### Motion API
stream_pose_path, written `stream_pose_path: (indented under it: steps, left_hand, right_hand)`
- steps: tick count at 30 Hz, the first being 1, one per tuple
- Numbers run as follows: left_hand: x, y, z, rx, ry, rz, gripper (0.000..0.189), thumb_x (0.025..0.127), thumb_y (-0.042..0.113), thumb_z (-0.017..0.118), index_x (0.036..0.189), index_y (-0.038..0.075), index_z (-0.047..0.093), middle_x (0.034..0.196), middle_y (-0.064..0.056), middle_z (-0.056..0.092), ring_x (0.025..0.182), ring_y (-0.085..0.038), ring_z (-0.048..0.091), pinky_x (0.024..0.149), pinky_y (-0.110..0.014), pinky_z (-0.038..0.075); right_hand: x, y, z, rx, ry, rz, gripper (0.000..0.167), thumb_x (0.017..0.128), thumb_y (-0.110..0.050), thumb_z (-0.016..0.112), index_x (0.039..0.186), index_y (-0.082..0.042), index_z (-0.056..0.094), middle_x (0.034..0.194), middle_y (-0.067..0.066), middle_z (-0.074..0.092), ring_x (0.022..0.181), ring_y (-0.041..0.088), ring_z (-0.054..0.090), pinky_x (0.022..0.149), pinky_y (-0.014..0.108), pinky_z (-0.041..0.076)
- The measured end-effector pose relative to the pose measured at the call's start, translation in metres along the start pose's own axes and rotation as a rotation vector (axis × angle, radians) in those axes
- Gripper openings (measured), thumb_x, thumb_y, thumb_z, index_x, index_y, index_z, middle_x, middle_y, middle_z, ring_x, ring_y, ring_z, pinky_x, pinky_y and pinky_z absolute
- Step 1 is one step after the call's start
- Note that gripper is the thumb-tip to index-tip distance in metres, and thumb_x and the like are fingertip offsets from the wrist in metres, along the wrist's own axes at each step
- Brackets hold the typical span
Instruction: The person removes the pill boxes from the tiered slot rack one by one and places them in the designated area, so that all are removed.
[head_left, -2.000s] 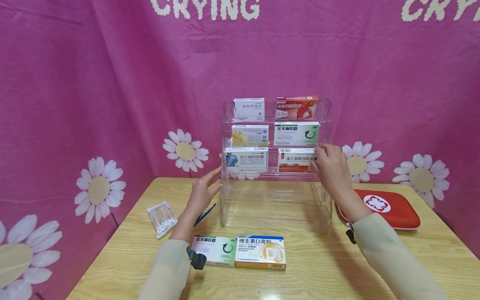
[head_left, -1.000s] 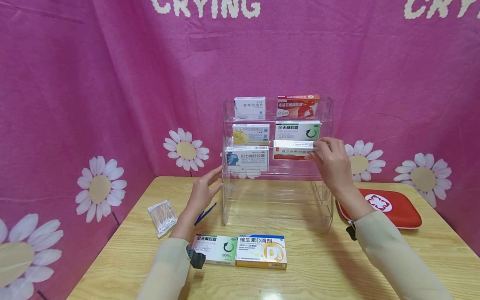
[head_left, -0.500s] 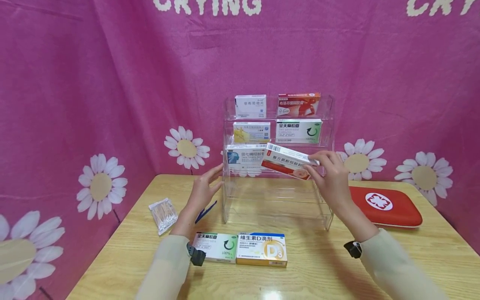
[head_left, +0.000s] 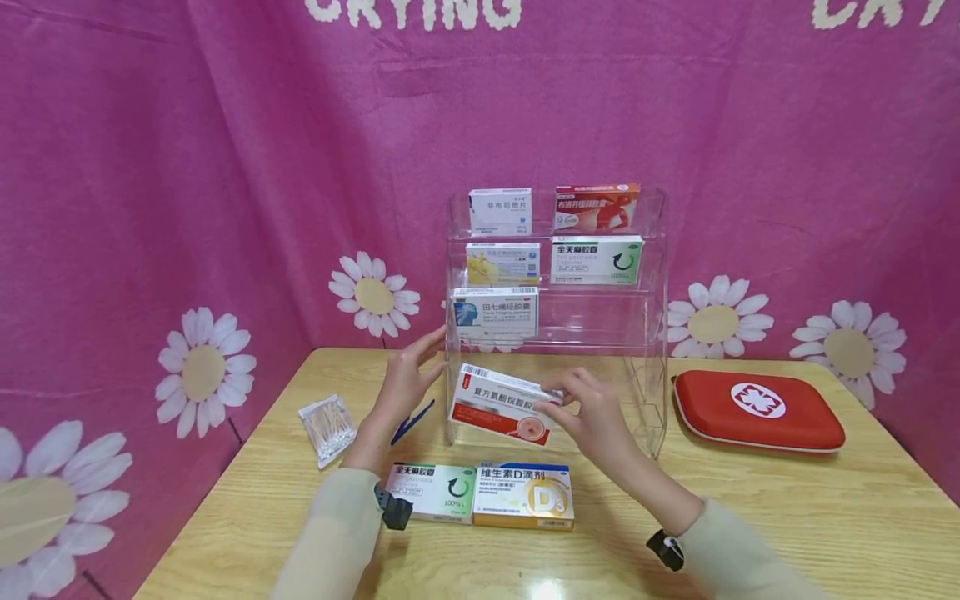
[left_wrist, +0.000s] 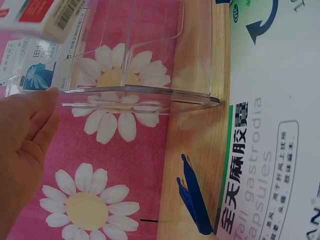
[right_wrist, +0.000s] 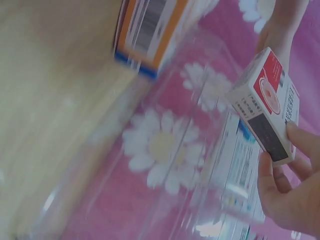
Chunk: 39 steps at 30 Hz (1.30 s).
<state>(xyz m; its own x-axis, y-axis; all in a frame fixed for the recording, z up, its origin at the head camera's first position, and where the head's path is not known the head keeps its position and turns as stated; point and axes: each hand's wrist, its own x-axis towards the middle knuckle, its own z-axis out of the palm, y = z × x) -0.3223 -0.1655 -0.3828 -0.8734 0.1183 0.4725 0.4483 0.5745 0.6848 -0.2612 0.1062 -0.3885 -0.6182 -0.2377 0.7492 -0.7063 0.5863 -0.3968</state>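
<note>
Tilted in front of the clear acrylic rack (head_left: pixel 600 321), a white-and-red medicine box (head_left: pixel 491 407) is pinched at its right end by my right hand (head_left: pixel 600 421). The right wrist view shows thumb and fingers on the end of this medicine box (right_wrist: pixel 267 102). My left hand (head_left: pixel 402 382) touches the rack's left side with extended fingers, as the left wrist view of the left hand (left_wrist: pixel 25 145) also shows. Medicine boxes stand on the upper shelves, among them a blue-and-white box (head_left: pixel 497 313) on the third shelf and a green-and-white box (head_left: pixel 596 261) above right.
On the table (head_left: pixel 750 508) in front lie a green-and-white medicine box (head_left: pixel 427 493) and a vitamin D box (head_left: pixel 522 497). Blue tweezers (head_left: pixel 412 423) and a bag of cotton swabs (head_left: pixel 327 430) lie left. A red first-aid case (head_left: pixel 795 421) is at right.
My right hand has lifted the white-and-red medicine box off the third shelf's right side and brought it down and left, before the lower rack. The left hand stays at the rack's side.
</note>
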Motion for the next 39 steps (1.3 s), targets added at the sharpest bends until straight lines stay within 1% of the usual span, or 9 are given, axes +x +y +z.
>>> stream_pose_path:
  steps: [5, 8, 13, 19, 24, 27, 31, 37, 39]
  left_hand:
    - [0.001, 0.0, 0.001, 0.01, 0.008, 0.012, 0.056, 0.087, -0.002, 0.068, 0.14, 0.006, 0.052, 0.134, -0.016, 0.062, 0.12, -0.033, 0.063, 0.103, -0.042, 0.053]
    - [0.001, -0.001, 0.0, 0.016, 0.013, 0.018, 0.055, 0.087, -0.001, 0.069, 0.139, 0.006, 0.053, 0.133, -0.016, 0.063, 0.119, -0.033, 0.064, 0.102, -0.042, 0.054]
    - [0.001, 0.0, -0.001, 0.019, 0.012, 0.014, 0.054, 0.087, -0.001, 0.069, 0.139, 0.007, 0.054, 0.133, -0.016, 0.063, 0.119, -0.033, 0.064, 0.101, -0.042, 0.054]
    - [0.002, 0.002, -0.001, 0.019, 0.017, 0.024, 0.054, 0.087, -0.003, 0.069, 0.138, 0.006, 0.055, 0.13, -0.017, 0.065, 0.118, -0.032, 0.065, 0.101, -0.042, 0.055]
    - [0.002, 0.005, -0.001, 0.027, 0.019, 0.035, 0.054, 0.086, -0.004, 0.069, 0.138, 0.005, 0.054, 0.13, -0.017, 0.065, 0.117, -0.032, 0.066, 0.099, -0.041, 0.055]
    - [0.002, 0.005, -0.001, 0.035, 0.021, 0.033, 0.055, 0.086, -0.003, 0.069, 0.138, 0.005, 0.054, 0.129, -0.017, 0.065, 0.117, -0.032, 0.066, 0.099, -0.041, 0.056]
    - [0.001, 0.005, -0.002, 0.037, 0.023, 0.022, 0.055, 0.086, -0.003, 0.069, 0.139, 0.005, 0.054, 0.13, -0.017, 0.065, 0.117, -0.033, 0.065, 0.099, -0.042, 0.056]
    - [0.001, 0.006, -0.001, 0.042, 0.011, 0.022, 0.056, 0.087, -0.003, 0.068, 0.139, 0.006, 0.053, 0.131, -0.016, 0.065, 0.119, -0.031, 0.065, 0.101, -0.04, 0.055]
    - [0.001, 0.006, -0.001, 0.046, 0.007, 0.016, 0.056, 0.087, -0.003, 0.068, 0.14, 0.006, 0.052, 0.131, -0.016, 0.065, 0.119, -0.03, 0.064, 0.101, -0.039, 0.054]
  right_hand:
    - [-0.009, -0.016, 0.016, 0.063, -0.118, 0.057, 0.02, 0.075, -0.011, 0.082, 0.09, -0.006, 0.069, 0.087, 0.006, 0.066, 0.071, 0.014, 0.064, 0.063, 0.024, 0.059]
    - [-0.013, -0.025, 0.024, 0.091, -0.179, 0.095, 0.019, 0.076, -0.012, 0.081, 0.09, -0.007, 0.069, 0.088, 0.005, 0.066, 0.071, 0.013, 0.062, 0.064, 0.024, 0.059]
    - [-0.018, -0.036, 0.036, 0.122, -0.264, 0.129, 0.018, 0.077, -0.014, 0.08, 0.09, -0.008, 0.069, 0.089, 0.003, 0.066, 0.072, 0.01, 0.061, 0.065, 0.02, 0.058]
    - [-0.021, -0.048, 0.045, 0.143, -0.327, 0.118, 0.017, 0.079, -0.015, 0.08, 0.091, -0.008, 0.07, 0.09, 0.003, 0.067, 0.072, 0.009, 0.059, 0.065, 0.017, 0.055]
    - [-0.024, -0.056, 0.051, 0.162, -0.363, 0.12, 0.017, 0.079, -0.016, 0.079, 0.09, -0.008, 0.069, 0.088, 0.003, 0.065, 0.07, 0.009, 0.057, 0.063, 0.022, 0.057]
    - [-0.026, -0.061, 0.055, 0.175, -0.396, 0.127, 0.016, 0.079, -0.017, 0.08, 0.089, -0.008, 0.069, 0.086, 0.002, 0.063, 0.07, 0.008, 0.055, 0.061, 0.019, 0.055]
    - [-0.03, -0.065, 0.06, 0.206, -0.435, 0.118, 0.016, 0.079, -0.017, 0.08, 0.087, -0.008, 0.07, 0.083, 0.002, 0.063, 0.069, 0.005, 0.053, 0.06, 0.012, 0.048]
    - [-0.04, -0.072, 0.064, 0.241, -0.485, 0.11, 0.015, 0.08, -0.018, 0.079, 0.085, -0.009, 0.069, 0.081, 0.002, 0.063, 0.068, 0.001, 0.052, 0.059, 0.011, 0.047]
    - [-0.042, -0.076, 0.065, 0.247, -0.509, 0.108, 0.014, 0.08, -0.018, 0.079, 0.085, -0.009, 0.069, 0.08, 0.002, 0.062, 0.068, 0.002, 0.053, 0.06, 0.011, 0.047]
